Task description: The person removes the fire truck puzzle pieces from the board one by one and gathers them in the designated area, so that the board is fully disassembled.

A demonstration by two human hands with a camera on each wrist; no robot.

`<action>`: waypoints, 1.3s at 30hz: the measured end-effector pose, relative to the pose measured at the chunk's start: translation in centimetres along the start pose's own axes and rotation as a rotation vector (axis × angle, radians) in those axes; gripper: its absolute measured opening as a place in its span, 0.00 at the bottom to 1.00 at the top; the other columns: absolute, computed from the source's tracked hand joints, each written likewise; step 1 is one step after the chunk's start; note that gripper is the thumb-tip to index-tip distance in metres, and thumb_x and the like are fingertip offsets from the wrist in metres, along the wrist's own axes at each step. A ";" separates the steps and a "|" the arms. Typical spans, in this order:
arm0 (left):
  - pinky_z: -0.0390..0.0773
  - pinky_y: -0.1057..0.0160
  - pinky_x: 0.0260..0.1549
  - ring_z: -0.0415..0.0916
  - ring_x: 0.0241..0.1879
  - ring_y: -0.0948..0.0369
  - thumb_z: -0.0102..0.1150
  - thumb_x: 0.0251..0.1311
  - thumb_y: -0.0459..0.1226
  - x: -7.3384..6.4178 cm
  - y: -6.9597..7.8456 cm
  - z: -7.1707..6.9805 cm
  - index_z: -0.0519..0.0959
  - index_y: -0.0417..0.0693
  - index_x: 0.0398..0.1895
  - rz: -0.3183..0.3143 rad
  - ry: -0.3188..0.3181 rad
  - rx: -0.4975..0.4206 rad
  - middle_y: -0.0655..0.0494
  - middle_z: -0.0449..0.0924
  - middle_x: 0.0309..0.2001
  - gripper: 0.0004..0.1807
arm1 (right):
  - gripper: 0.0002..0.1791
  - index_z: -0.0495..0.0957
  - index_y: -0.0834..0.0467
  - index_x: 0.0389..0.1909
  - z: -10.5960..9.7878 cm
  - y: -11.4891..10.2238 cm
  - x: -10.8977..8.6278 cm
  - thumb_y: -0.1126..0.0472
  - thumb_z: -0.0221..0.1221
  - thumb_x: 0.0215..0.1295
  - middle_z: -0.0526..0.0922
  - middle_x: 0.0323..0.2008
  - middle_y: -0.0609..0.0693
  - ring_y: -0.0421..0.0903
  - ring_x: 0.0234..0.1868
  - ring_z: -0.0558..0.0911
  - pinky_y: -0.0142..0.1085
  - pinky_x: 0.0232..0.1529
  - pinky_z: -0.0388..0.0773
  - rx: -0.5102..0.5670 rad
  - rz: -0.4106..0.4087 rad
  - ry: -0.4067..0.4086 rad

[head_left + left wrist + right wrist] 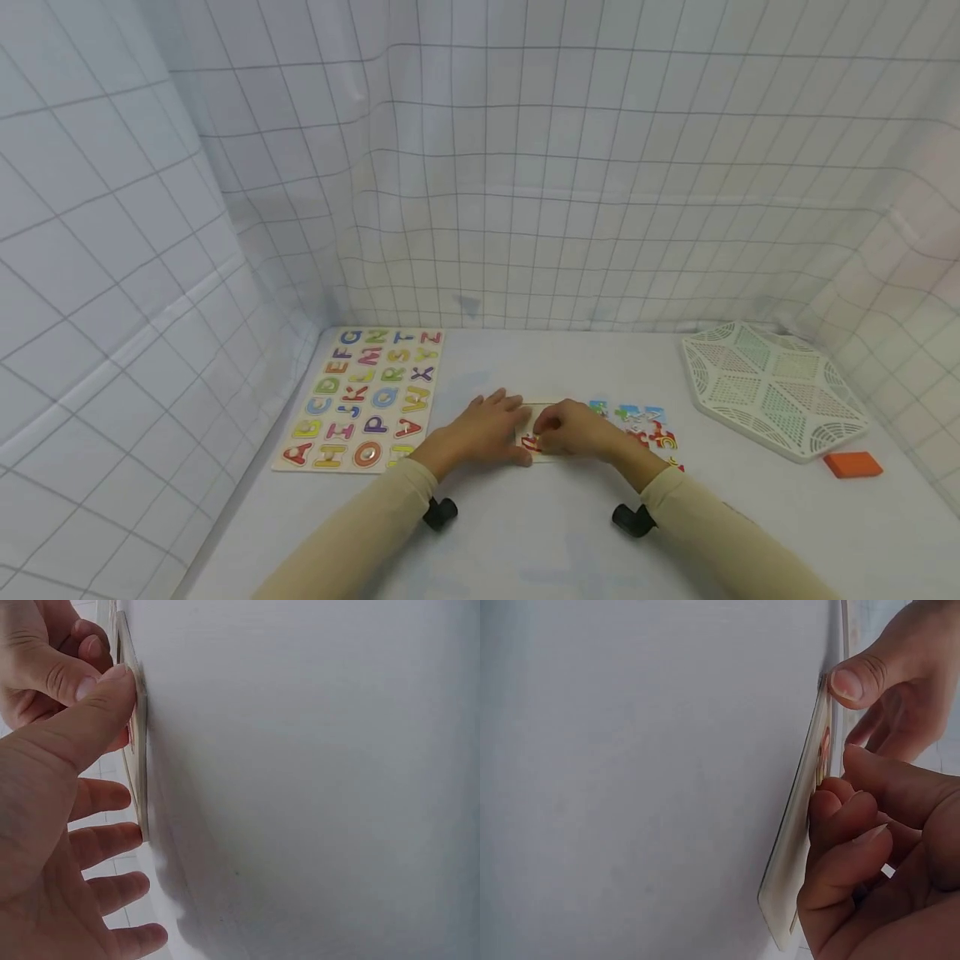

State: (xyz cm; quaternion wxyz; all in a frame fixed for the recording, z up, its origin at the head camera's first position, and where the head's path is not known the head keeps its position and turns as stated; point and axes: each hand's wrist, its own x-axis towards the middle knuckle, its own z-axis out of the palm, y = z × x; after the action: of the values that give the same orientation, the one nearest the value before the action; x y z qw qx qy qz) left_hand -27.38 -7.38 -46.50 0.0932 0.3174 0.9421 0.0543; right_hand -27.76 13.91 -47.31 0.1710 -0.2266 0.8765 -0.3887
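A small wooden puzzle board (522, 412) lies flat on the table between my hands, with a red-patterned puzzle piece (529, 442) in its left part. My left hand (491, 429) spreads its fingers at the board's left side. In the left wrist view its thumb (105, 712) rests on the board's near edge. The right hand (577, 429) is over the board, its fingers curled down. They pinch the puzzle piece at the board's surface; the fingers cover most of it. In the right wrist view the board's edge (791, 840) shows beside the curled fingers.
Several loose puzzle pieces (633, 412) lie right of the board, partly behind the right forearm. An alphabet board (322, 454) is at the left. A pale patterned hexagonal panel (772, 392) and an orange block (852, 464) are at the right. Grid-patterned curtains (525, 167) enclose the table.
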 end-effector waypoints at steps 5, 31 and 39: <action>0.60 0.35 0.70 0.55 0.77 0.43 0.65 0.59 0.64 0.1 0.1 0.2 0.71 0.52 0.72 -0.004 -0.006 0.016 0.51 0.65 0.75 0.43 | 0.04 0.84 0.57 0.33 0.4 -0.4 0.0 0.68 0.66 0.58 0.82 0.29 0.44 0.42 0.32 0.75 0.36 0.34 0.72 -0.002 0.013 0.011; 0.59 0.36 0.70 0.55 0.77 0.43 0.67 0.58 0.62 0.3 0.4 0.4 0.73 0.54 0.71 -0.039 -0.025 0.042 0.50 0.65 0.75 0.41 | 0.05 0.78 0.64 0.38 -4.9 3.6 -5.3 0.65 0.63 0.69 0.77 0.28 0.52 0.45 0.24 0.72 0.33 0.22 0.70 0.243 0.139 0.112; 0.60 0.36 0.70 0.55 0.77 0.42 0.67 0.58 0.62 0.3 0.5 0.3 0.73 0.54 0.71 -0.038 -0.031 0.048 0.50 0.65 0.75 0.41 | 0.08 0.78 0.65 0.39 -5.4 5.2 -7.8 0.64 0.65 0.66 0.78 0.28 0.51 0.43 0.23 0.72 0.32 0.22 0.71 0.284 0.175 0.022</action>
State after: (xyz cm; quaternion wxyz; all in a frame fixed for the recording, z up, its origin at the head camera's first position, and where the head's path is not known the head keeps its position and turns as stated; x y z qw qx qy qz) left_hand -27.23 -6.80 -46.76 0.1010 0.3024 0.9475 0.0252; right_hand -25.17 24.44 -46.85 0.2249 -0.1188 0.8311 -0.4946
